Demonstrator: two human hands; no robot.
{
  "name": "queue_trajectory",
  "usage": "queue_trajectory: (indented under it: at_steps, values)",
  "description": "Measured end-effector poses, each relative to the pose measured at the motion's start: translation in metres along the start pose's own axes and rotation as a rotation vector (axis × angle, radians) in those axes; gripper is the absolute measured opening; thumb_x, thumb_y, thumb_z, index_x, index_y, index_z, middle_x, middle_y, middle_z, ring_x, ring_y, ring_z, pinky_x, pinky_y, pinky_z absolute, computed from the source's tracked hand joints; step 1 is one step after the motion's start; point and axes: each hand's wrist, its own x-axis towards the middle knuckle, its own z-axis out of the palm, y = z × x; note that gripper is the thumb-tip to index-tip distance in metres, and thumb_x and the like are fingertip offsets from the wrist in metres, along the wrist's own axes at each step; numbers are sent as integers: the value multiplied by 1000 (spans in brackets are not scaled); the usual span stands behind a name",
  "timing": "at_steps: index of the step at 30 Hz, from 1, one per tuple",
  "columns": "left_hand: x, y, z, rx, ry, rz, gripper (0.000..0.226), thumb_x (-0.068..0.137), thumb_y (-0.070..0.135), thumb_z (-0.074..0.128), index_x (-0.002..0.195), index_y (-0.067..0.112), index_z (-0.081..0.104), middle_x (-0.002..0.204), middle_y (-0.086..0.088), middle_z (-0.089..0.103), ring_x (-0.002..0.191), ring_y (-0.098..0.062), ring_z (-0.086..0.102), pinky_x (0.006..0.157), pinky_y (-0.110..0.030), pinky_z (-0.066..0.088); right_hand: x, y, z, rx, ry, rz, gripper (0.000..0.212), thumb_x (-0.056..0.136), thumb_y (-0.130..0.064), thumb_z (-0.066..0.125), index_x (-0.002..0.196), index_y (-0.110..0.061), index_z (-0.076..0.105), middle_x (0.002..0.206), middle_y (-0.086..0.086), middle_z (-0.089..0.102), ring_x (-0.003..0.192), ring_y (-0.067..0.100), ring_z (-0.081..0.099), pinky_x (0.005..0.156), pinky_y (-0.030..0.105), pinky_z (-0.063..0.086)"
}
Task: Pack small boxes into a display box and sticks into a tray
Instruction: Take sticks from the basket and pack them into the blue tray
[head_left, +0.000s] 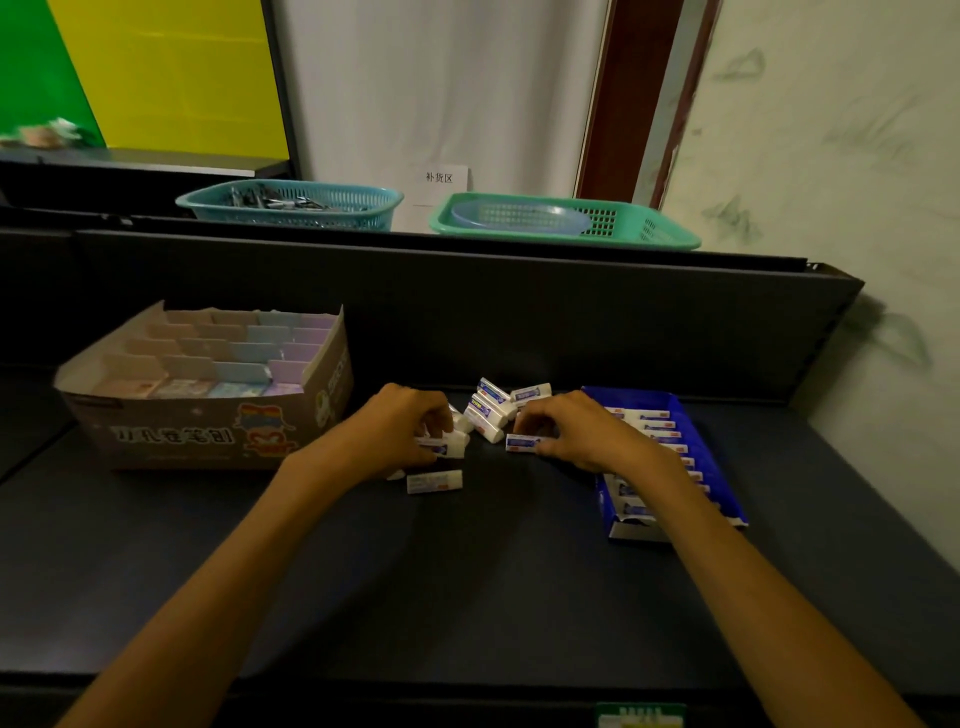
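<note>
Clearly step: the person is gathering loose white sticks (488, 410) off the dark counter (467, 561) for the blue tray (724, 480); the display box (208, 441) is sitting well to the left
Left hand (400, 431): pinching one stick (441, 445)
Right hand (576, 431): pinching another stick (522, 442), lying just left of the tray
Axis: both held sticks are lying roughly left-right, matching the tray's filed rows
Next: likely carrying them rightward, keeping that alignment

White sticks (488, 410) are piled between the partitioned display box (208, 384) and the part-filled blue tray (670, 457).
</note>
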Motion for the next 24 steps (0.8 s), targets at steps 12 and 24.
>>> queue_trajectory:
  at_steps: [12, 24]
  values:
    - [17, 31, -5, -109, 159, 106, 28, 80, 21, 71, 106, 19, 61, 99, 8, 58, 80, 1, 53, 71, -11, 43, -15, 24, -18, 235, 110, -73, 32, 87, -19, 65, 116, -29, 57, 113, -10, 57, 93, -4, 52, 72, 13, 40]
    - [50, 77, 1, -329, 245, 117, 26, 76, 14, 76, 98, 25, 67, 99, 11, 62, 85, -3, 61, 77, -20, 53, -38, 66, -50, 490, 149, -119, 40, 84, -12, 69, 120, -26, 58, 114, -8, 62, 103, 3, 60, 87, 20, 51]
